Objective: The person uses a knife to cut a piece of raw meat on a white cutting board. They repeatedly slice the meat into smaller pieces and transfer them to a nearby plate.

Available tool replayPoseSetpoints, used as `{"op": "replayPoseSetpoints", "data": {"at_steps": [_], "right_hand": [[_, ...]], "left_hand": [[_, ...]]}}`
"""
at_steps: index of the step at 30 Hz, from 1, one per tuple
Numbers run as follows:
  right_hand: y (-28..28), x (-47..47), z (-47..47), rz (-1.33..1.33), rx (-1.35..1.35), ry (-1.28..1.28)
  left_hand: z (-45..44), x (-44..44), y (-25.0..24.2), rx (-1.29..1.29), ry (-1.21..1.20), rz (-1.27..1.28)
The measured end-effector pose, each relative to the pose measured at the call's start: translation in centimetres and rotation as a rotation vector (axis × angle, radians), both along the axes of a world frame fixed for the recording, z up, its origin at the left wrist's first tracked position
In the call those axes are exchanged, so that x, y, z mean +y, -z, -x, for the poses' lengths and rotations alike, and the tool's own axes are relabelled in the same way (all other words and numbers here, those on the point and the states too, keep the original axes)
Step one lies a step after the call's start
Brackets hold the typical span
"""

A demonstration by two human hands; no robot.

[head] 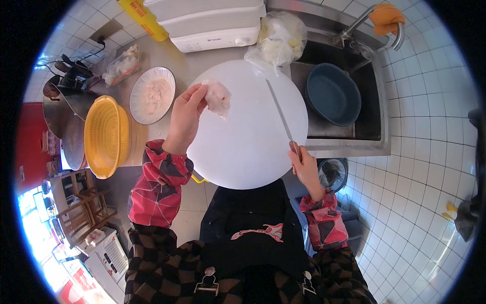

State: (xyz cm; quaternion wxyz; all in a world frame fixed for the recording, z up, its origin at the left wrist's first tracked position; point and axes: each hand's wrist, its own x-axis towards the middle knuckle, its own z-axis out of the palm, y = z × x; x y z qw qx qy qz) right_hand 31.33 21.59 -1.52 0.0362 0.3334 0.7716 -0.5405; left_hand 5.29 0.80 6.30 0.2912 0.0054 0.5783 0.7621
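Between the fingers and thumb of my left hand (188, 110) is a thin, pale pinkish slice of raw meat or fish (218, 98), raised above the left part of a round white cutting board (246, 140). My right hand (303, 166) grips the handle of a knife (280, 112) at the board's right side. Its narrow blade points away from me, seen nearly edge-on. Left of the board, close to my left hand, a white fluted plate (153, 95) carries a heap of similar pale pieces.
A yellow plastic basket (105, 136) stands at the counter's left edge. Behind the board are a white stacked appliance (216, 38) and a clear bag of pale yellow food (283, 38). On the right, a dark blue basin (333, 95) sits in the steel sink (347, 148) under a faucet (355, 24).
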Motion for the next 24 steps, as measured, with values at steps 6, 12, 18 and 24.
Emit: {"op": "replayPoseSetpoints", "data": {"at_steps": [6,12,18,24], "right_hand": [[-0.1,0.2,-0.1,0.015,-0.018,0.001],[-0.2,-0.2,0.4,0.151,0.003,0.069],[-0.2,-1.2,1.3,0.277,0.031,0.082],[-0.2,-0.9,1.0,0.25,0.018,0.065]], "left_hand": [[-1.6,0.0,2.1,0.022,0.044,-0.181],[-2.3,1.8,9.0,0.478,-0.007,0.405],[-0.4,2.5,13.3,0.998,0.221,0.632],[1.5,3.1,12.2,0.931,0.293,0.817]]}}
